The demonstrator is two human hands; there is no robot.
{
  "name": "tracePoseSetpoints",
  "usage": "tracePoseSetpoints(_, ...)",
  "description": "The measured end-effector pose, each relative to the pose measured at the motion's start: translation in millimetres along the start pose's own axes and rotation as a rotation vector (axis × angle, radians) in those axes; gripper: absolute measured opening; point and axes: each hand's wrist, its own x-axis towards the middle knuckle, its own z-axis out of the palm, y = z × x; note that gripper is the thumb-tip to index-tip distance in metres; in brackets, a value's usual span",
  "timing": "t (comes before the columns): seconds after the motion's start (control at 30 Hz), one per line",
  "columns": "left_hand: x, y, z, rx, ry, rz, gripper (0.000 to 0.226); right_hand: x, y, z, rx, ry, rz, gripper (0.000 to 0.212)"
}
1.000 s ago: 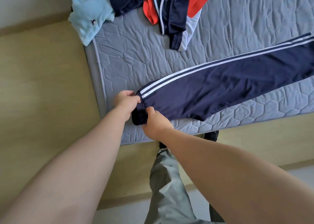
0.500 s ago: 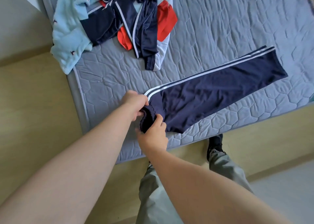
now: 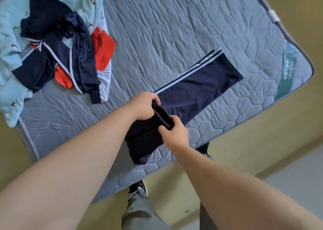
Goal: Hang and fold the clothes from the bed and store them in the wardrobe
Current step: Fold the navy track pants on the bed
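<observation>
Grey mattress [image 3: 174, 28]: left hand [image 3: 145, 105] and right hand [image 3: 174, 133] both gripping half-folded navy trousers [image 3: 192, 86]; clothes pile [image 3: 61, 51] at ten o'clock, not yet folded

Trousers [image 3: 195, 88]: smooth navy cloth, ribbed waistband. Mattress [image 3: 174, 28]: quilted matt grey fabric.

Navy striped track pants [image 3: 195, 88] folded on mattress [image 3: 174, 28].
</observation>
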Motion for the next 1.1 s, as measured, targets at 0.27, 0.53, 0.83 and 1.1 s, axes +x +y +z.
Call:
tracePoseSetpoints(0.27,149,132,4,0.464,-0.089,0.08,0.038,132,8,-158,0.041,-0.044,0.056,0.025)
tracePoseSetpoints(0.53,276,200,26,0.198,-0.114,0.097,0.044,259,15,-243,0.052,0.039,0.1,0.033)
tracePoseSetpoints(0.83,361,214,48,0.502,-0.064,0.248,0.057,332,33,-265,-0.384,0.181,0.1,0.051)
tracePoseSetpoints(1.1,371,211,35,0.673,0.104,0.325,0.05,346,18,-258,-0.483,0.235,-0.041,0.044)
